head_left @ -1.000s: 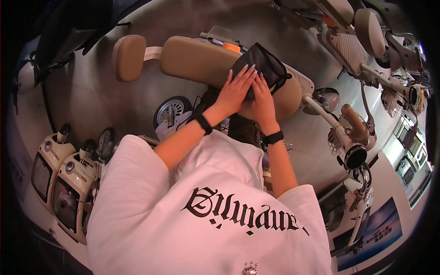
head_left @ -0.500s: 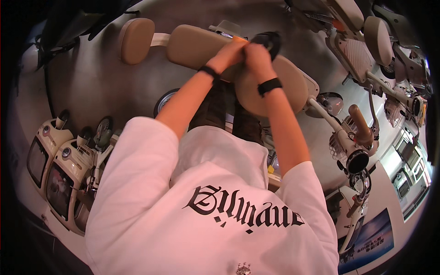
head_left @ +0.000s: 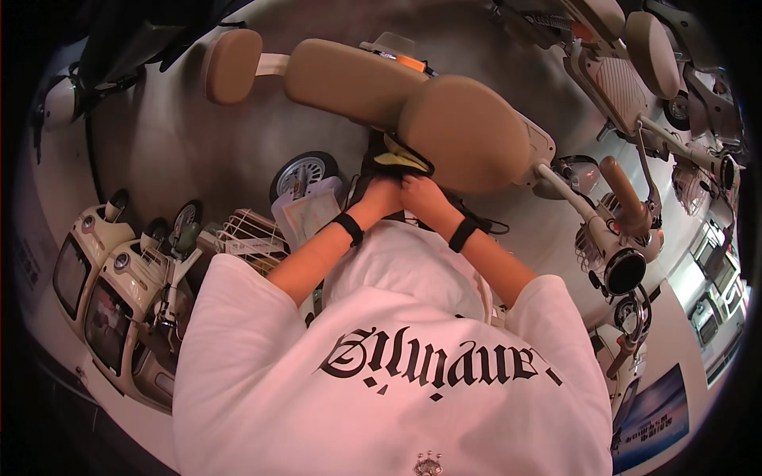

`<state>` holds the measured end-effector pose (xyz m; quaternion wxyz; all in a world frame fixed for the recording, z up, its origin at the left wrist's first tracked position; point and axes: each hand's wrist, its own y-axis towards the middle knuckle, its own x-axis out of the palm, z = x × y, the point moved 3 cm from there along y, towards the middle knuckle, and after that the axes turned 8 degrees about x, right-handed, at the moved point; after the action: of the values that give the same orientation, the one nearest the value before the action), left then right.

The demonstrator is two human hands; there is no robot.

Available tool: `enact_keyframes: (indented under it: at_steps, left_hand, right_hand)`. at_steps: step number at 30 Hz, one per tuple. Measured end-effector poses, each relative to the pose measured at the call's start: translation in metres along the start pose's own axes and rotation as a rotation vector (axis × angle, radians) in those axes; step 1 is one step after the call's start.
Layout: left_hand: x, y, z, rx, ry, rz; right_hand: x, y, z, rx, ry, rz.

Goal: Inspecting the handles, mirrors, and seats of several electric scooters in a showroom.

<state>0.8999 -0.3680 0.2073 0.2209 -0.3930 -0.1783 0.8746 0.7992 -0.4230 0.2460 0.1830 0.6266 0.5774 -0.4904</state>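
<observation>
Close to my waist, my left hand (head_left: 382, 197) and my right hand (head_left: 427, 196) are together, both closed on a black item with a yellow inner face (head_left: 403, 159). Its exact kind cannot be made out. My left fingertips are partly hidden under the item, and the right fingers curl at its near edge. Just beyond and to the right is the rounded tan front seat (head_left: 464, 135) of a scooter. Its longer tan rear seat (head_left: 349, 77) lies farther away, to the left. A black cord (head_left: 486, 224) hangs to the right of my right hand.
A small tan backrest (head_left: 232, 67) and an orange object (head_left: 410, 63) are by the rear seat. A spoked wheel (head_left: 304, 176) and a wire basket (head_left: 252, 232) sit to the left. Cream scooters (head_left: 107, 301) stand at far left, and handlebars (head_left: 623, 270) at right.
Both hands have come back from over the scooter seats to my waist, bringing the black item with them. Its yellow face now shows, and the seats are uncovered.
</observation>
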Motion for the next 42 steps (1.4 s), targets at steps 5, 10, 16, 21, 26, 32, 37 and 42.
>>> enact_keyframes:
  at_steps: [5, 10, 16, 21, 26, 32, 37, 42]
  left_hand:
    - [0.026, 0.016, 0.049, 0.085, -0.097, -0.298]
    - [0.075, 0.066, 0.111, 0.292, -0.209, -0.123]
    - [0.074, 0.124, 0.18, 0.542, -0.013, -0.11]
    - [-0.023, 0.144, 0.205, 0.589, -0.053, -0.12]
    - [-0.17, 0.14, 0.171, 0.756, -0.111, 0.632]
    - [-0.292, 0.084, 0.029, 0.522, 0.304, 0.817]
    - [-0.395, 0.007, -0.126, 0.366, 0.244, 0.76]
    - [-0.4, -0.057, -0.216, 0.162, 0.11, 0.851]
  right_hand:
    - [0.007, -0.064, 0.022, 0.088, 0.0, -0.026]
    - [0.01, -0.143, 0.072, 0.324, 0.067, 0.038]
    - [-0.025, -0.215, 0.113, 0.751, 0.337, 0.321]
    - [-0.108, -0.205, 0.122, 0.9, 0.481, 0.468]
    - [-0.193, -0.098, 0.117, 0.624, 0.426, 0.923]
    - [-0.212, 0.107, 0.078, 0.353, 0.778, 0.836]
    - [-0.224, 0.291, -0.006, 0.099, 0.578, 0.699]
    - [-0.2, 0.387, -0.07, 0.04, 0.473, 0.587]
